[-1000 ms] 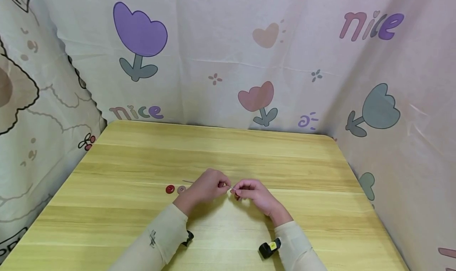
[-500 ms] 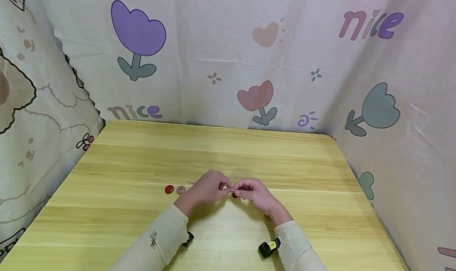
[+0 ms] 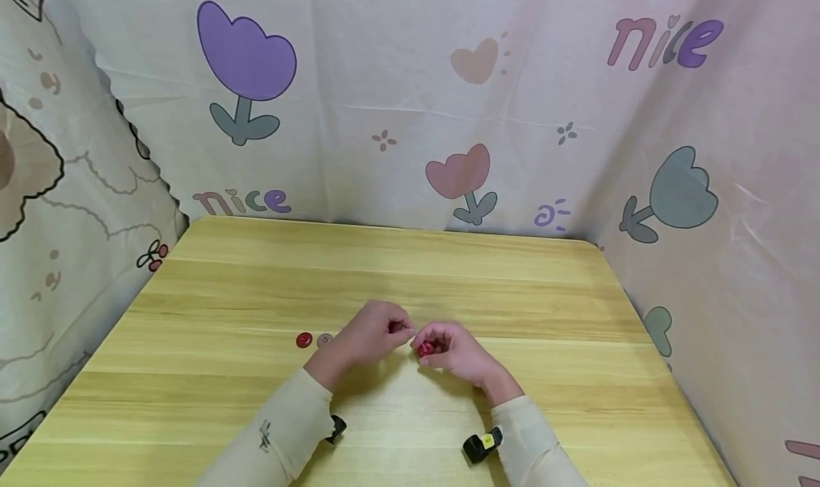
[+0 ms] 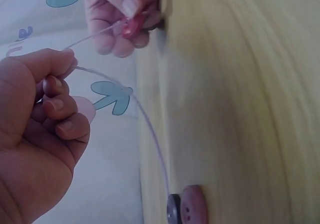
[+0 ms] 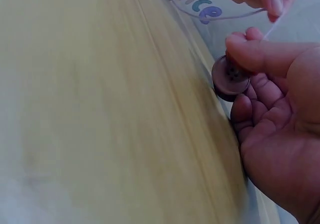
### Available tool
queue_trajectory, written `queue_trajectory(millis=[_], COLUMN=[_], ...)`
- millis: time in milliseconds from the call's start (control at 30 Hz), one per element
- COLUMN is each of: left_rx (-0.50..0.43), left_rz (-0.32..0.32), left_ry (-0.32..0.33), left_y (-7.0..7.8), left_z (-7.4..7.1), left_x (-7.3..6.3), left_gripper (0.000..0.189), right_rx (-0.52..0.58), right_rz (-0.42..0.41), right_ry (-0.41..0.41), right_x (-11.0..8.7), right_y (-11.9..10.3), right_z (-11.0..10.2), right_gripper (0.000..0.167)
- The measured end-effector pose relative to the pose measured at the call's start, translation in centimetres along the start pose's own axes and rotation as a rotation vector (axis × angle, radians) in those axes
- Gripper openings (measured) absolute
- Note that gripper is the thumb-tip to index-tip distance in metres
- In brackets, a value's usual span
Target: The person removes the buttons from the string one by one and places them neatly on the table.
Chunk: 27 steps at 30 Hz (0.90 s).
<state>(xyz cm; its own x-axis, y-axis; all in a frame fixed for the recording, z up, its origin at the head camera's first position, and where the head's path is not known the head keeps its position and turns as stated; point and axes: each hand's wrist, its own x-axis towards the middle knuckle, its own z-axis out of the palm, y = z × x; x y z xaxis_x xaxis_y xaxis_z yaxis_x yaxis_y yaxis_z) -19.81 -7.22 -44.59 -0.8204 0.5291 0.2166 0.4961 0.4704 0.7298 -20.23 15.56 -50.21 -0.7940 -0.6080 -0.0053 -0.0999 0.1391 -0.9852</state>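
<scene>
In the head view my left hand [image 3: 374,332] and my right hand [image 3: 463,352] face each other above the table. Thumb and index finger of the left hand pinch a thin pale string [image 4: 150,124], seen in the left wrist view. One stretch of it runs to the right hand, where a shiny red button [image 4: 132,26] sits between thumb and fingers. The right wrist view shows a dark brown button [image 5: 231,77] under the right thumb. The other stretch curves down towards two buttons on the table, a red one [image 3: 304,339] and a dull pinkish-brown one [image 3: 324,339].
The wood-grain table [image 3: 410,273] is backed by a printed curtain [image 3: 359,60] that also hangs along both sides. A black device with a yellow label [image 3: 483,444] is on the right wrist, and another black device [image 3: 336,428] on the left.
The right fingers have spread a little, so the red button shows more. My left hand has shifted slightly left and up, and less string shows beyond it.
</scene>
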Motion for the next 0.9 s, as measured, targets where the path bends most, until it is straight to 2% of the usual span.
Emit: queue_trajectory(millis=[300, 533, 733, 900], left_rx=[-0.002, 0.006, 0.027, 0.050], left_rz=[-0.035, -0.099, -0.097, -0.108], left_ry=[0.088, 0.109, 0.115, 0.120], left_y=[-0.3, -0.5, -0.9, -1.3], left_z=[-0.7, -1.3, -1.8, -1.9], left_x=[-0.5, -0.9, -0.9, -0.9], left_gripper=[0.014, 0.015, 0.011, 0.011], right_rx=[-0.077, -0.070, -0.082, -0.049], right_rz=[0.002, -0.026, -0.038, -0.031], right_ry=[-0.029, -0.063, -0.050, 0.000], right_x=[-0.2, -0.3, -0.2, -0.1], right_y=[0.2, 0.1, 0.1, 0.1], right_z=[0.6, 0.8, 0.5, 0.4], right_gripper=[0.029, 0.033, 0.035, 0.033])
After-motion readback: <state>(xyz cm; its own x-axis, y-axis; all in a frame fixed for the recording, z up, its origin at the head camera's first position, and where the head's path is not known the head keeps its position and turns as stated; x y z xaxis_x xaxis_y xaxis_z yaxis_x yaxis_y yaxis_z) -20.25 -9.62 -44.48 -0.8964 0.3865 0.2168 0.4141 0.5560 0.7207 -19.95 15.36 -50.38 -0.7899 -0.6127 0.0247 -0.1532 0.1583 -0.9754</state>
